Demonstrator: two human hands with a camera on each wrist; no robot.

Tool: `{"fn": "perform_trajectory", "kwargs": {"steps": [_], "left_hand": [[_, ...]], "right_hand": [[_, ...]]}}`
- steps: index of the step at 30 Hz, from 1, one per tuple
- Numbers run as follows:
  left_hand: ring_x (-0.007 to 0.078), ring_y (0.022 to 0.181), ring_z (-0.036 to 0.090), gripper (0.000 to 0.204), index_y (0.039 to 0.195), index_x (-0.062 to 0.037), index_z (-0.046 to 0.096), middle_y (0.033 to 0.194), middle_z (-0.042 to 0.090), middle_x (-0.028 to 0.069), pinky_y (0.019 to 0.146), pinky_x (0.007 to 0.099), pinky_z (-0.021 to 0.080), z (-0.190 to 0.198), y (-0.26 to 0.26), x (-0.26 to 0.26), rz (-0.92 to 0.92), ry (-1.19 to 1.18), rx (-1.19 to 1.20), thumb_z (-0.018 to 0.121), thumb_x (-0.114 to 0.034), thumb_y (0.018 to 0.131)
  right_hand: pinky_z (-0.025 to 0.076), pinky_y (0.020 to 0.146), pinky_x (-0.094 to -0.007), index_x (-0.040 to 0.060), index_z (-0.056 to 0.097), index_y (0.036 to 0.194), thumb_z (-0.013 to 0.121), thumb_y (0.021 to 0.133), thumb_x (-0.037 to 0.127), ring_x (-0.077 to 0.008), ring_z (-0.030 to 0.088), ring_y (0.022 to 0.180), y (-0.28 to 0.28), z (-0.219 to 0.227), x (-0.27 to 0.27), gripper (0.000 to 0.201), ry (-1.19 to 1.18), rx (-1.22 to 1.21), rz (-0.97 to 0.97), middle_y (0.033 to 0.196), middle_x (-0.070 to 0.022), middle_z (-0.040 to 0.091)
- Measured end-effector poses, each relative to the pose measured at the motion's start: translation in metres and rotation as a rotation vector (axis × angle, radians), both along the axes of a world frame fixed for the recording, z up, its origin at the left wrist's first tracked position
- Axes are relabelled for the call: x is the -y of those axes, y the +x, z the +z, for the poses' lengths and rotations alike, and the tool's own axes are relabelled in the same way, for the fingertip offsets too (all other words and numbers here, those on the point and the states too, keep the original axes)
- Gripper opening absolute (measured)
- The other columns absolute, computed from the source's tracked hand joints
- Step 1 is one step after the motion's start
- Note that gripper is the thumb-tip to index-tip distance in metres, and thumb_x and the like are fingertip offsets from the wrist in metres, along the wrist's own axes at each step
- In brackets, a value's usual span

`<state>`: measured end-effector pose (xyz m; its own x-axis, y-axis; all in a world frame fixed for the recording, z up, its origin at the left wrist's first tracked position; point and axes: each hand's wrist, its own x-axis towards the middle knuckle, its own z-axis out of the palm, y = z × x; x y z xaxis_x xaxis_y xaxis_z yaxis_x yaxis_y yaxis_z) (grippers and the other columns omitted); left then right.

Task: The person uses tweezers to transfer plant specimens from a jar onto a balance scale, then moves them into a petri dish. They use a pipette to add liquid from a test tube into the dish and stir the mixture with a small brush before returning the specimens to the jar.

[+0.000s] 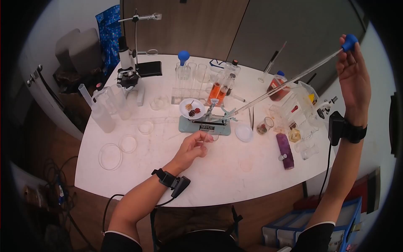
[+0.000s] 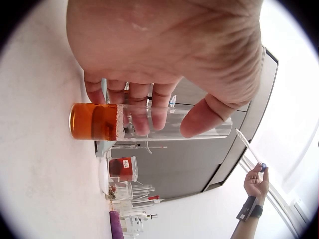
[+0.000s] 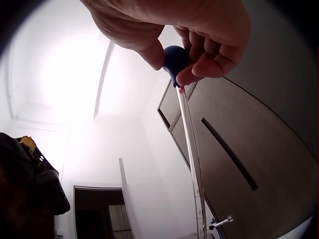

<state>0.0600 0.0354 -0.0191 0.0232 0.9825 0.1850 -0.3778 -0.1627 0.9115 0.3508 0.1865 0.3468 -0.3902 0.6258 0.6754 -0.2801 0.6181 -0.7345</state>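
Curled round a clear glass cylinder (image 2: 174, 117) is my left hand (image 1: 191, 151) (image 2: 169, 45), fingers behind the glass and thumb in front. The cylinder stands upright on the table, with orange liquid (image 2: 93, 121) in its lower part. In the head view my left hand covers most of it. Raised at the far right, my right hand (image 1: 354, 82) (image 3: 189, 25) pinches a blue rubber bulb (image 1: 349, 42) (image 3: 175, 60) between thumb and fingers. From the bulb a long glass pipette (image 1: 294, 79) (image 3: 191, 144) slants down to the left, its lower end above the table's middle.
A balance (image 1: 204, 127) bearing a white dish (image 1: 184, 108) stands beyond my left hand. Behind it are orange-filled tubes (image 1: 215, 90) and a test-tube rack (image 1: 178, 97). Left are petri dishes (image 1: 110, 156), plastic cylinders (image 1: 103, 117) and a microscope (image 1: 127, 63); right, a purple object (image 1: 285, 147) and glassware.
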Motion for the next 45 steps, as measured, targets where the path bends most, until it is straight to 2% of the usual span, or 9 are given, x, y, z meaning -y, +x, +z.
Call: {"fn": "perform_trajectory", "kwargs": {"steps": [4,10,19,37,45], "left_hand": [[0.0083,0.074,0.046,0.041,0.11,-0.0057,0.057,0.112,0.058,0.007,0.071,0.0261,0.047,0.0,0.0,0.0,-0.005,-0.004,0.07,0.051,-0.001,0.07],[0.0079,0.073,0.046,0.038,0.112,-0.0052,0.057,0.115,0.059,0.0082,0.071,0.0251,0.046,-0.004,-0.002,-0.002,-0.049,0.031,0.122,0.055,-0.001,0.074],[0.0027,0.075,0.042,0.033,0.116,-0.0079,0.057,0.119,0.058,0.0054,0.073,0.0198,0.043,-0.009,0.003,-0.003,0.02,0.072,-0.049,0.064,-0.006,0.084],[0.0024,0.075,0.04,0.034,0.117,-0.0068,0.057,0.115,0.06,0.0041,0.073,0.0191,0.041,-0.006,0.005,-0.002,0.0,0.055,-0.033,0.061,-0.002,0.084],[0.0029,0.07,0.039,0.034,0.116,-0.0054,0.057,0.115,0.06,0.0056,0.069,0.0195,0.04,-0.008,0.005,-0.003,-0.005,0.05,-0.034,0.057,0.001,0.083]], "right_hand": [[0.046,0.075,-0.0204,-0.0003,0.05,0.134,0.049,0.102,0.027,-0.0075,0.062,0.097,-0.002,-0.006,0.006,0.042,0.029,0.049,0.052,0.123,-0.0089,0.064],[0.045,0.077,-0.0216,-0.0004,0.047,0.137,0.045,0.104,0.028,-0.0091,0.061,0.101,-0.008,-0.011,0.014,0.044,0.058,0.072,0.088,0.128,-0.0106,0.061],[0.047,0.076,-0.0209,-0.001,0.049,0.135,0.052,0.1,0.03,-0.0083,0.062,0.095,-0.027,-0.019,0.024,0.047,0.056,0.072,0.004,0.124,-0.012,0.063],[0.048,0.073,-0.019,-0.0013,0.056,0.128,0.056,0.098,0.033,-0.0058,0.061,0.086,-0.059,-0.03,0.034,0.046,0.038,0.088,-0.013,0.116,-0.0094,0.067],[0.049,0.072,-0.019,-0.0004,0.057,0.127,0.058,0.098,0.034,-0.0057,0.061,0.086,-0.064,-0.03,0.032,0.045,0.057,0.105,-0.004,0.114,-0.0089,0.068]]}}
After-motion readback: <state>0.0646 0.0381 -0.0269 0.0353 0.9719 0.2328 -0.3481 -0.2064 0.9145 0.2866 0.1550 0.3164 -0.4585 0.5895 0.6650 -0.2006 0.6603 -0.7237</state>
